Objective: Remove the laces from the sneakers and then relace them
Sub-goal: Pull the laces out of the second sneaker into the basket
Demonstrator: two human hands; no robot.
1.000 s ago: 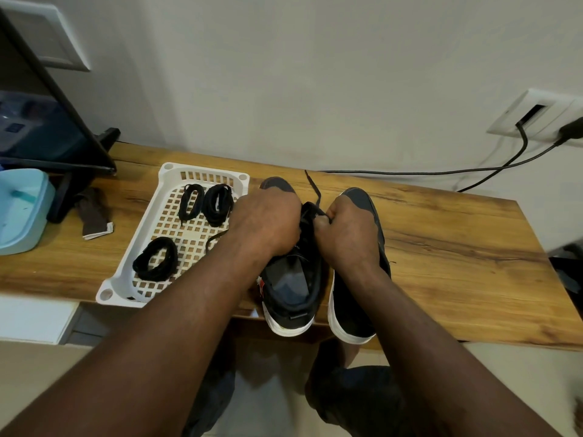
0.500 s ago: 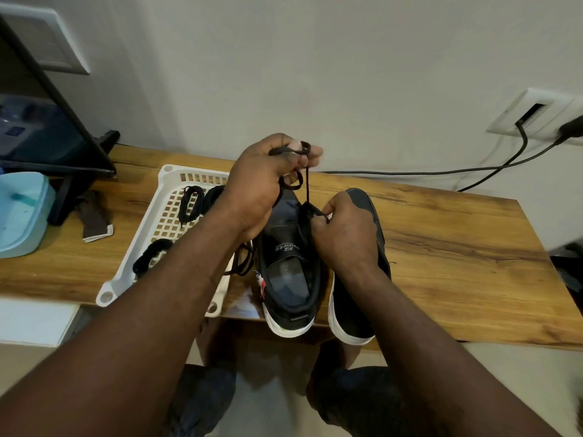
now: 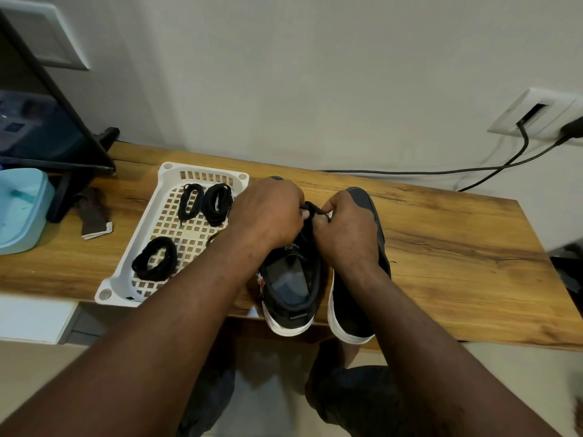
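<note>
While both hands meet over the left sneaker [image 3: 288, 287], the white slotted basket [image 3: 168, 169] beside it holds three coiled black laces [image 3: 154, 258]. The left hand [image 3: 268, 216] and right hand [image 3: 344, 230] each pinch a black lace [image 3: 316, 210] with curled fingers; the knuckles hide which eyelet it enters. The right sneaker [image 3: 362, 198] lies against the left one, partly under the right wrist. Both heels overhang the counter [image 3: 457, 247] front edge. Bare wood runs rightward; a light-blue tub [image 3: 22, 212] is cut off at left.
</note>
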